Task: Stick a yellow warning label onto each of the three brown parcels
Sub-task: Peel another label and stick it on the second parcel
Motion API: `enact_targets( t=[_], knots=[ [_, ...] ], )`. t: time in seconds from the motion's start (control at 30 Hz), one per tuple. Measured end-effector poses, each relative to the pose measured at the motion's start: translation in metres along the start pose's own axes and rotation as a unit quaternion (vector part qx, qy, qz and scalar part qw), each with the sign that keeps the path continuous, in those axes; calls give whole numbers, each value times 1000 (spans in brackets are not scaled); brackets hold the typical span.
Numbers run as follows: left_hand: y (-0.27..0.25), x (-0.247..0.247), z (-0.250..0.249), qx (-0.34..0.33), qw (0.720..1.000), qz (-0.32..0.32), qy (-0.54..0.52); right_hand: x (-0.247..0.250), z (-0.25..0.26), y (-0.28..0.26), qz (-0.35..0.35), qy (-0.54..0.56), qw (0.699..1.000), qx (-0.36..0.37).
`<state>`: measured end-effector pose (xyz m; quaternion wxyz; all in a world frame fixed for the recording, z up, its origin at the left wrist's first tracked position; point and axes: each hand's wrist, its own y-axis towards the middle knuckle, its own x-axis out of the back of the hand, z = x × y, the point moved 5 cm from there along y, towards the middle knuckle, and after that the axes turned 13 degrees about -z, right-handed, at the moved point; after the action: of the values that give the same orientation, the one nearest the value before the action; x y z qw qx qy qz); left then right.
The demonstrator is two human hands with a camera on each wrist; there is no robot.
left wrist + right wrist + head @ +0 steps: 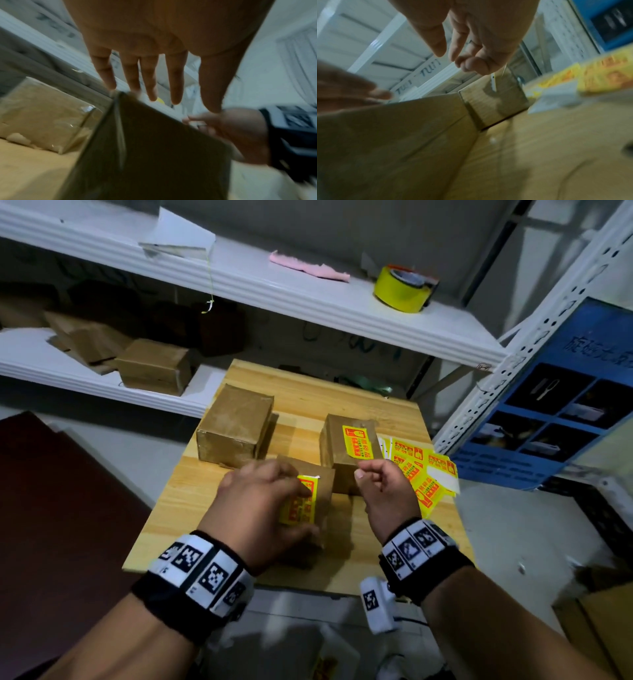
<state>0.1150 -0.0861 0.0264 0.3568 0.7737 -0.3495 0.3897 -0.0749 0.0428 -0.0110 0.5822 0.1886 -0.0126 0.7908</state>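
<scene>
Three brown parcels stand on the wooden table [387,412]. The far left parcel [236,426] [42,121] shows no label. A yellow label [356,441] lies on top of the right parcel [346,470] [494,98]. My left hand [274,498] [163,97] lies flat with straight fingers on the near parcel [323,491] [154,148] [393,135], pressing a yellow label [305,505] that it half hides. My right hand [373,474] [453,56] hovers beside it, loosely curled, holding nothing. Loose yellow labels [424,474] [573,81] are piled at the table's right.
White shelves run behind the table: a yellow tape roll [402,289] and pink cloth [308,266] on the upper one, more brown boxes [154,368] on the lower left. A blue bin [561,398] hangs at the right. The table's front edge [308,583] is near my wrists.
</scene>
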Motion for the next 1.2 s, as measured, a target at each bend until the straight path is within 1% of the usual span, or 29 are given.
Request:
enact_targets(
  t=[0.07, 0.13, 0.2, 0.27, 0.37, 0.43, 0.53, 0.73, 0.87, 1.0, 1.1, 1.2],
  knots=[
    [-2, -13, -8, -12, 997, 68, 29, 5, 6, 0, 17, -47, 998, 39],
    [-1, -22, -11, 0, 995, 95, 38, 9, 7, 4, 24, -130, 987, 91],
    [3, -21, -10, 19, 994, 90, 52, 7, 6, 9, 40, -201, 967, 154],
    [10, -20, -6, 46, 994, 77, 63, 1, 4, 14, 83, -270, 941, 185],
    [21, -25, 2, 73, 993, 60, 70, -5, -5, 22, 143, -374, 898, 185],
    [29, -33, 2, 78, 992, 57, 79, -6, -10, 27, 158, -399, 886, 176],
    [40, -42, -2, 79, 990, 31, 111, -5, -10, 33, 158, -398, 885, 183],
    [71, -60, -5, 90, 989, -16, 113, 9, -8, 36, 171, -397, 880, 196],
    [87, -71, -1, 94, 988, -28, 120, 11, -9, 34, 182, -389, 883, 190],
    [94, -79, -1, 91, 988, -21, 127, 12, -8, 34, 180, -380, 889, 182],
    [93, -77, -2, 93, 989, -23, 113, 11, -11, 33, 183, -367, 895, 174],
    [91, -60, 0, 110, 989, -67, 72, 15, -12, 31, 157, -337, 912, 173]
  ],
)
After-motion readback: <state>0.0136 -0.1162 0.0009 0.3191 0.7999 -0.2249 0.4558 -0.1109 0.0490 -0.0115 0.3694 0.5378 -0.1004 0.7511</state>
